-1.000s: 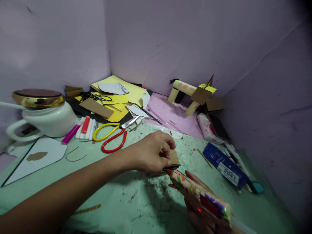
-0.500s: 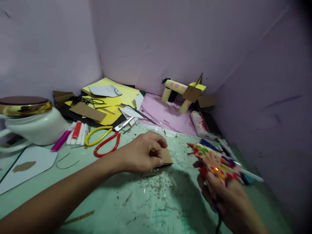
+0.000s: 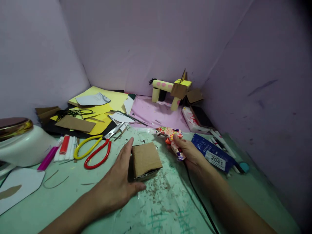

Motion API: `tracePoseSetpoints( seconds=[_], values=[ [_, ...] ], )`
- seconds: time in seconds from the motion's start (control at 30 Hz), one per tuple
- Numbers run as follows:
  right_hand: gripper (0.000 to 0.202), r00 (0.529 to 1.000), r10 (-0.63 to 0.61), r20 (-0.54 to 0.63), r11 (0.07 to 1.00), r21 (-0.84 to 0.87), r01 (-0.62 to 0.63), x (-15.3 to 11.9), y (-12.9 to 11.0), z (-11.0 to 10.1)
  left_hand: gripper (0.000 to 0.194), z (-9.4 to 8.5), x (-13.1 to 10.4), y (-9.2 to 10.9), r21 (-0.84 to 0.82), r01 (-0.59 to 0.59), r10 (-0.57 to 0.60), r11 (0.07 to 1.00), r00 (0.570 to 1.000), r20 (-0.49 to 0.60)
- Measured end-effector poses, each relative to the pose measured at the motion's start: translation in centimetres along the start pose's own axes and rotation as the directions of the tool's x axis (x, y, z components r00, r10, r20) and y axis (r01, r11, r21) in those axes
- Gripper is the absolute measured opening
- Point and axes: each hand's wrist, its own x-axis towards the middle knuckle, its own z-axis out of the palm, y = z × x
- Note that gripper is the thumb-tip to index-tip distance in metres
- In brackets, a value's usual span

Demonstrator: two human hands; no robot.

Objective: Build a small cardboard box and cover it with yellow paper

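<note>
Cardboard block (image 3: 147,159): set down on the counter (image 3: 117,221) around its middle, brown face up, dark layer visible along the side facing the near edge.
Left hand (image 3: 122,182): positioned at the block's left side; grip opened, with thumb and fingers spread apart around the near left corner. Contact with the block cannot be confirmed.
Glue gun (image 3: 170,136): wrapped in a flower-like pattern; held above the counter, just beyond and to the right of the block, with its nozzle pointed toward the left edge.
Right hand (image 3: 188,151): grip closed around the glue gun's handle.
Power cord (image 3: 198,196): run from the handle toward the near edge.
Scissors (image 3: 106,141): laid left of the block, one yellow handle and one red; blades pointed toward the far edge.
Markers (image 3: 64,144): grouped left of the scissors.
White vessel (image 3: 24,146): placed at the left edge, topped by a gold-rimmed disc.
Yellow sheets (image 3: 112,100): piled at the far left corner, with a cardboard strip (image 3: 75,123) laid over them.
Animal model (image 3: 162,85): stood near the far edge, pink spots on a yellow body.
Blue packet (image 3: 200,143): laid toward the right edge, marked "2041".
</note>
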Motion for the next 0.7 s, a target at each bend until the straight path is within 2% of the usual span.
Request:
tracePoseSetpoints(
  seconds=[0.1,0.2,0.27,0.3,0.33,0.37,0.4,0.47,0.57,0.7],
  values=[
    [0.040,1.000,-0.008,0.000,0.995,-0.097,0.008,1.1,-0.9,-0.1,0.110,0.8,0.4,-0.1,-0.040,0.031,-0.032,0.999,0.999,-0.015],
    [0.032,1.000,-0.016,-0.001,0.968,-0.252,0.016,0.2,-2.0,-1.1,0.110,0.6,0.8,0.3,-0.142,0.078,-0.077,0.987,0.997,0.014],
    [0.021,0.995,-0.091,-0.036,0.943,-0.324,0.075,-1.4,-2.3,-1.8,0.110,0.3,1.0,0.4,-0.239,0.091,-0.086,0.967,0.996,0.031],
    [0.030,0.984,-0.166,-0.062,0.927,-0.351,0.134,-2.4,-2.2,-2.0,0.110,0.2,1.0,0.4,-0.278,0.085,-0.078,0.957,0.996,0.033],
    [0.052,0.946,-0.318,-0.061,0.885,-0.378,0.272,-3.3,-2.0,-1.9,0.109,0.1,1.1,0.4,-0.304,0.074,-0.068,0.950,0.997,0.033],
    [0.073,0.922,-0.384,0.046,0.864,-0.334,0.376,-4.1,-1.7,-1.7,0.109,0.1,1.2,0.4,-0.324,0.064,-0.057,0.944,0.998,0.031],
    [0.085,0.908,-0.377,0.184,0.885,-0.218,0.412,-4.8,-1.3,-1.3,0.109,0.2,1.3,0.4,-0.340,0.056,-0.049,0.939,0.998,0.029],
    [0.099,0.873,-0.346,0.345,0.924,-0.038,0.381,-5.8,-0.3,-0.1,0.107,0.3,1.5,0.3,-0.376,0.035,-0.029,0.926,0.999,0.022],
    [0.108,0.859,-0.284,0.427,0.956,0.053,0.290,-6.3,0.8,1.6,0.108,0.6,1.8,0.3,-0.454,-0.008,0.012,0.891,1.000,0.007],
    [0.102,0.853,-0.274,0.445,0.962,0.142,0.235,-6.5,1.2,2.8,0.107,1.0,2.0,0.7,-0.514,-0.012,0.041,0.858,0.998,0.045]
  ],
)
